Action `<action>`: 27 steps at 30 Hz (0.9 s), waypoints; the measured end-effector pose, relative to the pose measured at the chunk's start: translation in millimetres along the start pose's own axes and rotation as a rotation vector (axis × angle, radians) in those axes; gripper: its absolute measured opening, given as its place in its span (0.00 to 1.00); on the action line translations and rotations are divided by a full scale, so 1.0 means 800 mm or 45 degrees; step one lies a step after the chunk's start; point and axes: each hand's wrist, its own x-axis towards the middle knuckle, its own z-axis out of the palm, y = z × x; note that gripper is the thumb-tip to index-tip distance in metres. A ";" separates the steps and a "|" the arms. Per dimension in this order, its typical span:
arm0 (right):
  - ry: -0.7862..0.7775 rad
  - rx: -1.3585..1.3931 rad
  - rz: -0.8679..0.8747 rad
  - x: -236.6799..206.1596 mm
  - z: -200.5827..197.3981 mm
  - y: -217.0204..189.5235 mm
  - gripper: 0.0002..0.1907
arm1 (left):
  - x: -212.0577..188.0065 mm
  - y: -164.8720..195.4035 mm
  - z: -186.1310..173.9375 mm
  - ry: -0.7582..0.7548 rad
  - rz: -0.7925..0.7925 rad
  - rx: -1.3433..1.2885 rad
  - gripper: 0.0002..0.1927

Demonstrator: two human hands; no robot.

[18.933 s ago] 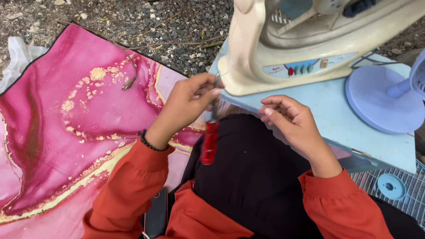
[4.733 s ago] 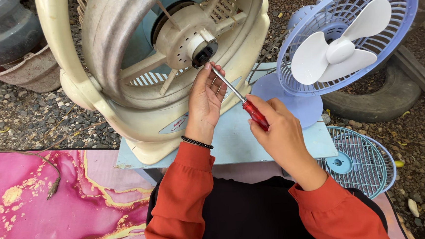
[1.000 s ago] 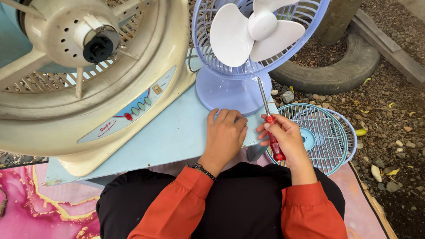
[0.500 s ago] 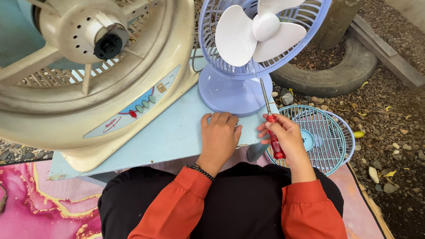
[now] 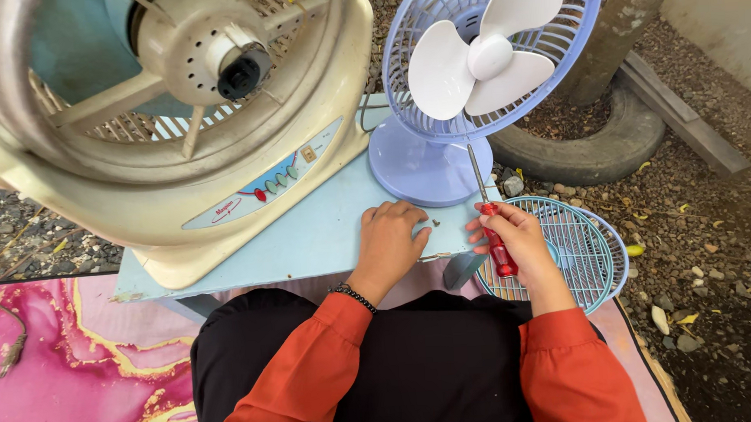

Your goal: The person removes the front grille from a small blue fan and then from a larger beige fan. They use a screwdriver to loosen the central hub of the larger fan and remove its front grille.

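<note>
You are gripping the red screwdriver [image 5: 491,230] in your right hand [image 5: 516,241], tip pointing up by the blue fan [image 5: 480,65], while your left hand [image 5: 392,240] is pressing flat, probably over a screw, on the table [image 5: 308,241]; next, secure that small piece

A single head-worn view looks steeply down from close above the person's lap, facing forward over the light blue desk [image 5: 325,236]. The cream fan [image 5: 170,119] fills the 10 to 12 o'clock area, the blue fan [image 5: 488,56] stands at 1 o'clock, and gravel ground [image 5: 725,242] shows at 3 o'clock.
</note>
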 end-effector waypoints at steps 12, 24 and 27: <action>-0.082 0.156 0.142 -0.029 0.005 -0.038 0.18 | -0.005 -0.021 -0.027 0.019 0.013 -0.181 0.11; -0.370 0.187 0.137 -0.052 0.131 -0.095 0.27 | -0.007 -0.089 -0.152 0.176 -0.170 -0.602 0.10; -0.415 0.186 -0.021 -0.038 0.166 -0.110 0.27 | -0.005 -0.100 -0.177 0.274 -0.224 -0.684 0.10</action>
